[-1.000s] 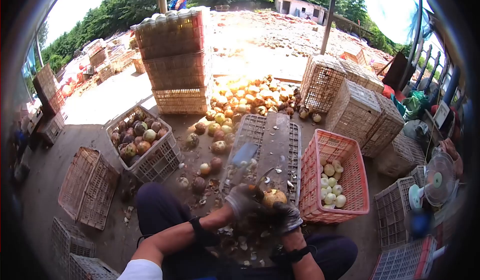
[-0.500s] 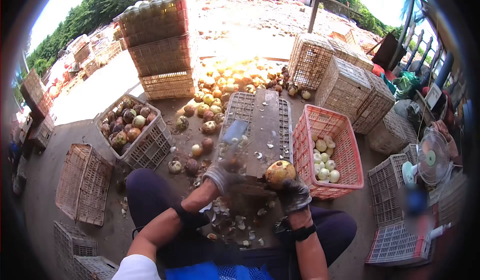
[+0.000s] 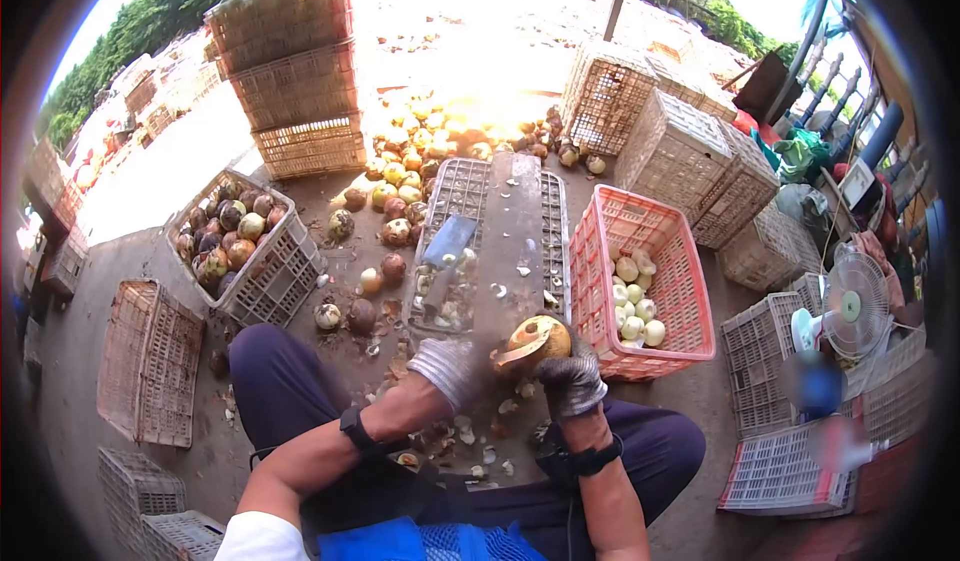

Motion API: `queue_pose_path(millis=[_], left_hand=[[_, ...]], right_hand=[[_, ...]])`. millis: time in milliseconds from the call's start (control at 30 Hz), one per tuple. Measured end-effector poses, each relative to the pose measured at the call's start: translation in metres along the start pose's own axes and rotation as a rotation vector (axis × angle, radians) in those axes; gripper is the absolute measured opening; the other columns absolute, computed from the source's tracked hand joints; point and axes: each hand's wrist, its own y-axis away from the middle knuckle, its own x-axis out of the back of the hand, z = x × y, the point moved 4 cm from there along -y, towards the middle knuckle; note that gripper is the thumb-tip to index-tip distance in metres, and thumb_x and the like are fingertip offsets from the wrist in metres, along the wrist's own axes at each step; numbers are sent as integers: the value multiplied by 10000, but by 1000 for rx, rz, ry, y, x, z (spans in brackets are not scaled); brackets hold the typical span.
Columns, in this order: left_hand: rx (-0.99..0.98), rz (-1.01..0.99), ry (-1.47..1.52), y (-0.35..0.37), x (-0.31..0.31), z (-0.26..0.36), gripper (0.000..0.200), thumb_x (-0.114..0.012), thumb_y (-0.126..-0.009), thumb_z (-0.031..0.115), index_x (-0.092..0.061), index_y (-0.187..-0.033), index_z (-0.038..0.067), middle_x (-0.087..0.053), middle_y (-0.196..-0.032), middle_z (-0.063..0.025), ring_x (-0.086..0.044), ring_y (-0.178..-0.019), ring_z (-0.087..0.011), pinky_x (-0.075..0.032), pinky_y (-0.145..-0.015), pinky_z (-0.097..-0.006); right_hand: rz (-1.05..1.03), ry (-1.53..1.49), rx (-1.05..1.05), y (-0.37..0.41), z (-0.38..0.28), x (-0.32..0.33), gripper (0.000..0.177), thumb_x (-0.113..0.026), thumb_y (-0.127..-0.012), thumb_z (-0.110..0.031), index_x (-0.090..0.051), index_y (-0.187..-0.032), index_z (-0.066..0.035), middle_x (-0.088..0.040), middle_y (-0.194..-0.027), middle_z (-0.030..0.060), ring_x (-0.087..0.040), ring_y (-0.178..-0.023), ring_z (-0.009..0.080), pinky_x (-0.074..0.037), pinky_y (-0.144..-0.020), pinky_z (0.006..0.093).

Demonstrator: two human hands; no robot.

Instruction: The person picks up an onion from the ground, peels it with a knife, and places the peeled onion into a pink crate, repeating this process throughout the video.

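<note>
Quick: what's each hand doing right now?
Left hand: closed, against the onion; contents unclear.
Right hand: closed, holding the onion.

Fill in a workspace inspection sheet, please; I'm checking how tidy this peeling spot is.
Surface: upturned grey crate with a board on it, on dirt ground.
Job's things: part-peeled onion; peeled ones in the red crate; cleaver lying on the grey crate.
Clutter: peelings by the knees; loose onions on the ground.
Hands: gloved right hand grips the onion; gloved left hand touches it, grip unclear.
Cables: nothing seen clearly.
Surroundings: stacked crates, fan, trees beyond.
</note>
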Motion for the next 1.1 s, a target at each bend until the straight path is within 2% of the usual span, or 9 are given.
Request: queue_pose_path(millis=[67, 167, 333, 567, 700, 800, 867, 1000, 1100], left_hand=[[32, -45, -120, -4, -18, -16, 268, -624, -835, 273, -629, -885, 10, -638, -759, -213, -644, -686, -354, -498, -568, -410], [88, -102, -149, -3, -34, -31, 342, -646, -791, 200, -569, -1096, 67, -639, -833, -189, -635, -744, -368, -496, -590, -433], [118, -100, 51, 13, -29, -22, 300, -640, -818, 239, -564, -1049, 64, -643, -840, -193, -635, -748, -372, -496, -587, -438], [210, -114, -29, 5, -44, -30, 382, -681, -781, 295, -571, -1001, 2, -644, -830, -226, -636, -772, -395, -504, -626, -449], [299, -183, -25, -6, -55, -32, 378, -669, -793, 320, -564, -1056, 70, -648, -912, -194, -631, -826, -384, -503, -667, -455], [307, -202, -33, -15, -69, -42, 436, -678, -782, 369, -567, -1084, 74, -647, -930, -198, -631, -850, -383, -505, -686, -458], [340, -247, -65, -21, -75, -49, 480, -681, -775, 401, -567, -1110, 77, -648, -940, -195, -631, -860, -381, -506, -693, -459], [-128, -113, -209, -22, -61, -58, 430, -673, -773, 323, -567, -1108, 76, -644, -898, -180, -633, -818, -361, -509, -674, -440], [-278, 50, -215, -21, -31, -50, 434, -655, -729, 167, -545, -1129, 42, -604, -765, -158, -617, -718, -344, -503, -609, -422]], right_hand=[[-39, -89, -75, 1, 2, 1, 760, -720, -545, -74, -472, -1256, 22, -616, -1052, 142, -625, -952, 279, -532, -848, 375], [1, -9, -51, 0, 5, 4, 788, -716, -491, -29, -487, -1244, 23, -621, -1051, 132, -628, -944, 267, -534, -843, 364], [160, 518, 283, -15, 13, 36, 885, -761, -401, 13, -493, -1244, 12, -623, -1048, 99, -621, -924, 212, -536, -834, 332], [397, 858, 424, -7, -4, 19, 880, -833, -386, -66, -516, -1207, -26, -622, -1030, 90, -615, -921, 186, -535, -807, 317], [478, 1075, 551, -10, -5, 20, 851, -840, -384, -93, -523, -1173, -40, -617, -1010, 88, -611, -901, 194, -529, -803, 305], [463, 1123, 658, 0, -17, 4, 610, -786, -639, -136, -521, -1178, -26, -606, -1027, 111, -601, -917, 193, -506, -803, 299], [422, 1051, 601, 0, -19, 5, 594, -790, -627, -128, -543, -1159, -35, -620, -1001, 98, -608, -888, 179, -512, -789, 294], [293, 781, 307, -1, -16, 21, 833, -805, -343, -70, -552, -1134, -12, -628, -981, 70, -610, -847, 162, -532, -777, 304], [137, 456, 161, 6, -8, 25, 830, -734, -349, -29, -548, -1156, 30, -642, -952, 89, -626, -848, 171, -540, -781, 312]])
